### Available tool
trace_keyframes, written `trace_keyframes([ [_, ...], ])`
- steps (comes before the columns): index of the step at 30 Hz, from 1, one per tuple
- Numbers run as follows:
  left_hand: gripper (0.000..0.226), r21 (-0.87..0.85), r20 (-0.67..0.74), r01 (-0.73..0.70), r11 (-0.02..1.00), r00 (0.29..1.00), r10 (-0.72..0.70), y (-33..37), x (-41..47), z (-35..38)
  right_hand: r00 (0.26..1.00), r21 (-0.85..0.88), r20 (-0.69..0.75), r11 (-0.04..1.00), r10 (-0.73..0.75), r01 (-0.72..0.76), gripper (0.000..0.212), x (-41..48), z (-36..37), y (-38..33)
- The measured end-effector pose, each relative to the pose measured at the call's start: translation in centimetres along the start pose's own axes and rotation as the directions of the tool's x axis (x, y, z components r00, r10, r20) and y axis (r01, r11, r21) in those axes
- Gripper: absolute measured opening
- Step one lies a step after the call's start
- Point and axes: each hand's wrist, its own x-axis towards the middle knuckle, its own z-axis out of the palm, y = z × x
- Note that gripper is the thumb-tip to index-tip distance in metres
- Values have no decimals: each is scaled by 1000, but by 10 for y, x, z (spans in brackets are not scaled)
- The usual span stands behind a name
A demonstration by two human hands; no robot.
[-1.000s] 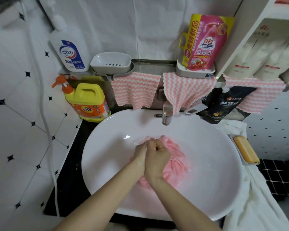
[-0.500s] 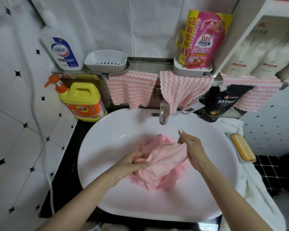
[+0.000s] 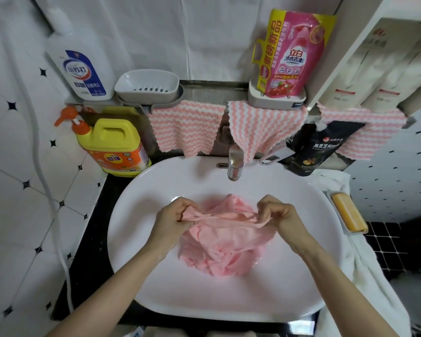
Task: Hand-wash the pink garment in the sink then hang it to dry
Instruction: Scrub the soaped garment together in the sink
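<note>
Bright, diffuse light falls from overhead onto the sink, whose white bowl carries a faint pink cast. Shadows are soft and pale, lying in the bowl beneath the garment. A small glare spot sits on the bowl's far left slope, and the tap at the sink's far rim glints. Focus is sharpest at the sink's centre. Left of the sink the tiled wall bows with wide-angle distortion. Above and right of it the shelf leans, its boxes washed out and soft. The floor right of the sink is dim.
</note>
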Motion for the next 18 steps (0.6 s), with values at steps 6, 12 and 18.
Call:
trace_keyframes([
  [6,26,122,-3,127,984,992,-128,-6,7,-3,992,-90,102,993,-69,78,49,-9,-5,-11],
  [12,20,-69,96,78,995,993,-72,9,1,-4,903,-85,410,991,128,-102,31,-23,-19,-29],
  [18,41,-111,236,143,984,965,-113,28,3,-6,861,-455,464,890,209,29,37,-18,-17,-38],
])
